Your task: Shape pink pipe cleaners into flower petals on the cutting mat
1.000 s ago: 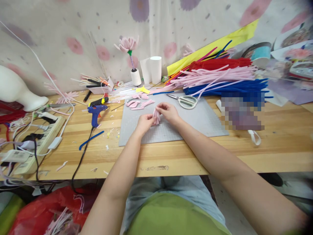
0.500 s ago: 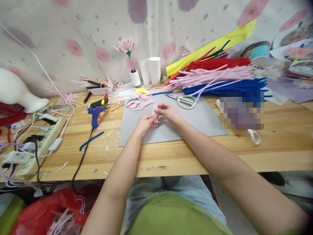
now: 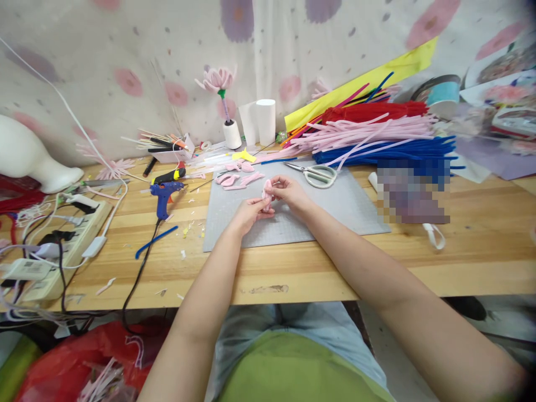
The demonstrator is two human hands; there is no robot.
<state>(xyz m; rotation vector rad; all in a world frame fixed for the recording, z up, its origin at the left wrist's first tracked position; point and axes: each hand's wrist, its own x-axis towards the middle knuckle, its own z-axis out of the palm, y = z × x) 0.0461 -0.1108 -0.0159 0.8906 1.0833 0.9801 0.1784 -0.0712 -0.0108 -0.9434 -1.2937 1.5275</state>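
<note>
Over the grey cutting mat [image 3: 335,209] both my hands pinch a small pink fuzzy petal piece [image 3: 266,190]. My left hand [image 3: 248,215] grips its lower end from the left. From the right, my right hand [image 3: 288,192] holds its upper part with the fingertips. Behind the hands, loose pink petals [image 3: 234,178] lie at the mat's far left corner. White-handled scissors [image 3: 317,173] rest on the mat just right of my right hand.
A blue glue gun [image 3: 162,195] with a black cord lies left of the mat, near a power strip [image 3: 67,237]. Piles of pink, blue and red pipe cleaners [image 3: 377,137] fill the back right. A finished pink flower [image 3: 218,81] stands in a white holder.
The pink piece has been lifted slightly and turned between my fingers; my right hand shifted a little up and my left fingers moved closer under it.
</note>
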